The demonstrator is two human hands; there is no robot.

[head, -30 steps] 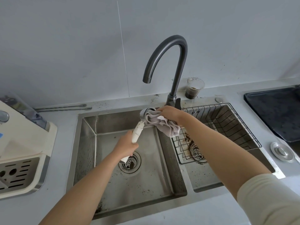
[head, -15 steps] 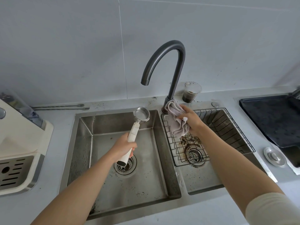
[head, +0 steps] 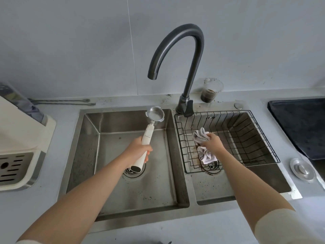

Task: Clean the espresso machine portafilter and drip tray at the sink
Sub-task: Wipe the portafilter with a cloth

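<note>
- Left hand is wrapped tight round the white handle of the portafilter. Right hand has a grey cloth bunched in its fingers.
- We see the double sink filling the frame from 8 to 4 o'clock. Coffee grounds speckle both floors.
- At 9 o'clock, on the counter, sits the espresso machine. Its drip tray is in the base with the grate on, so that half of the job is not yet started.
- Dark flat slab at 3 o'clock. We can't tell whether it is a cooktop or a tray.
- Faucet at 12 o'clock, spout over the left basin. No water is visible.
- Wire rack sits in the right basin, at 3 o'clock of the portafilter. The cloth's lower end lies on the rack floor, with brown residue around it.
- The portafilter is held over the left basin, basket end at 12 o'clock of the left hand and handle butt above the drain. The basket looks bright, and we see no grounds in it.
- Cup of dark liquid at 1 o'clock of the faucet base.
- Our read is that the portafilter wipe looks done and the cloth is being parked in the rack.
- Next we'd let go of the cloth, set the portafilter down somewhere clean, then reach to 9 o'clock for the drip tray. It should come out level, since it may hold liquid.
</note>
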